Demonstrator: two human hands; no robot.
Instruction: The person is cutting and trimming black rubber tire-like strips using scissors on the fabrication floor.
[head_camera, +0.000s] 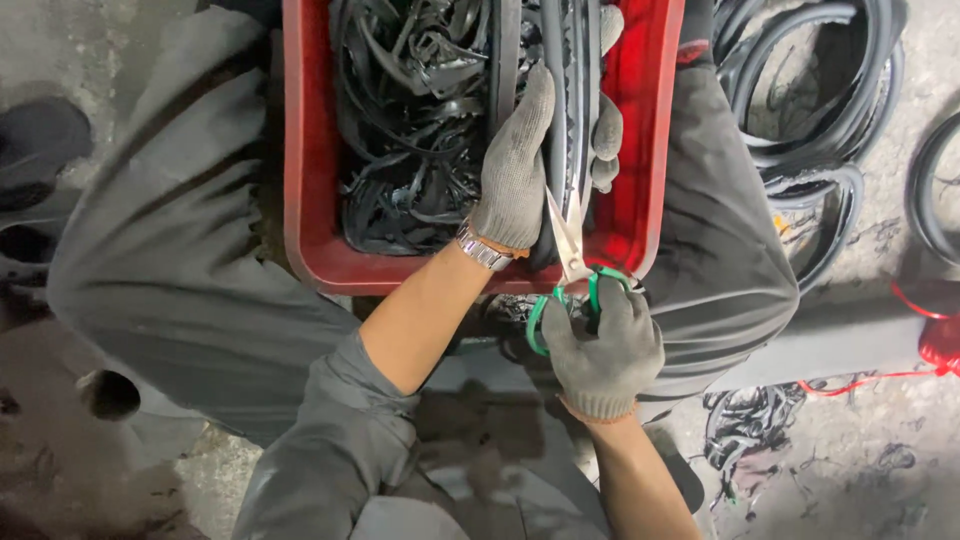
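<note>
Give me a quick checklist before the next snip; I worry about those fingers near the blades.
1. Right hand in the green scissors handles: ok.
2. Left hand gripping the black rubber strip: ok.
3. Both hands gloved: ok.
4. Left fingers away from the blade tips: not ok, they wrap the strip close by.
5. Red crate steady between the knees: ok.
6. Blades open around the strip: cannot tell.

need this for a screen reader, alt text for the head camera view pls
A gloved right hand works green-handled scissors on a black rubber strip held by the gloved left hand over a red crate of rubber scraps.
</note>
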